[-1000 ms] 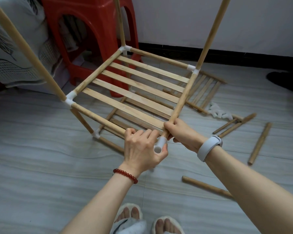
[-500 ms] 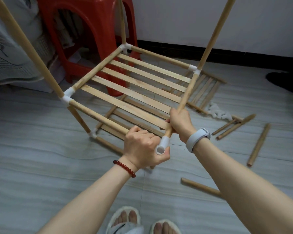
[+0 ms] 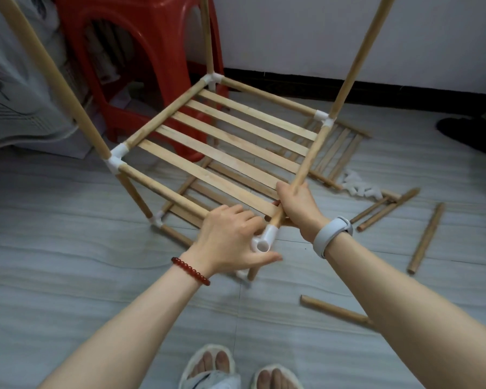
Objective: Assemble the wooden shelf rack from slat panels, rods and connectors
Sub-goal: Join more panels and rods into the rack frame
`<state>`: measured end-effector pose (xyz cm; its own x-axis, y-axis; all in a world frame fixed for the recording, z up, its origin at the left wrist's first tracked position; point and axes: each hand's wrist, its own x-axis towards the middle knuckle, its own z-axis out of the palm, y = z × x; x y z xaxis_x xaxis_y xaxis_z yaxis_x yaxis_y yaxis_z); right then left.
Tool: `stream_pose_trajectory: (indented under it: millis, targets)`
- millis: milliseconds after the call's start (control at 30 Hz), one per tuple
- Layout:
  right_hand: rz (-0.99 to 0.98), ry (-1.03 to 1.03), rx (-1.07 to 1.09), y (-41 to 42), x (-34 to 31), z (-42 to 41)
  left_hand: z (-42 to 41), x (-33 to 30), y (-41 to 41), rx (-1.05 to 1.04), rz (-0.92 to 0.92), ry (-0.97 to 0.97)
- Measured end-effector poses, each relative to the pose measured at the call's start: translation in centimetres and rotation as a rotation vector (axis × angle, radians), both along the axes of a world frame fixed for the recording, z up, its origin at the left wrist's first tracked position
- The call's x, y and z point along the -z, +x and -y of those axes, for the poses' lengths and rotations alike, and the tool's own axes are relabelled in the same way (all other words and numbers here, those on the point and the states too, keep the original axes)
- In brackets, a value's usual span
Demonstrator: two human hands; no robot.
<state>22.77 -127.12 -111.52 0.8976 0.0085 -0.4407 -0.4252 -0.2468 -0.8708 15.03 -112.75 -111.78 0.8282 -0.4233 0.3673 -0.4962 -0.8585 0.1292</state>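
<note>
I see the right hand [image 3: 296, 204] gripping the rod [image 3: 310, 158]; just beside it, the left hand [image 3: 230, 240] wraps the white connector [image 3: 265, 238].

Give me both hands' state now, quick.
Left hand: closed, gripping the white connector at the rack's near corner.
Right hand: closed around the side rod.

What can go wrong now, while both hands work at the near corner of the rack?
The near connector has an open socket with no upright, so this corner may twist or pull apart. The three tall uprights are free at the top and may sway. Loose rods on the floor lie near the feet and could roll underfoot.
</note>
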Motion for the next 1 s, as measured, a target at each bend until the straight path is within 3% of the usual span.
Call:
stream_pose_trajectory:
  millis: [200,367,533,600,800,900,1000]
  targets:
    - [-0.151,0.272,0.007,-4.8,0.4,0.0,-6.6,-1.0,0.0,-0.094,-0.171,0.173]
    - [-0.039,0.199,0.130,-5.1,0.7,0.9,-3.6,-1.5,0.4,-0.052,-0.217,0.333]
    - [-0.130,0.453,0.272,-4.2,0.5,4.2,1.1,-0.8,-1.1,-0.062,-0.180,0.231]
    - [-0.113,0.457,0.288,-3.8,0.6,4.3,1.5,-0.7,-0.9,-0.086,-0.118,0.176]
    - [-0.030,0.379,0.215,-3.6,0.6,4.4,2.4,-1.0,-0.9,-0.062,-0.087,0.073]
    - [0.123,0.310,0.190,-3.7,1.7,6.2,3.1,-1.2,-0.9,-0.057,-0.165,-0.003]
    - [0.198,-0.183,0.092,-5.3,6.7,11.0,5.7,-1.1,-1.0,-0.012,-0.068,0.046]
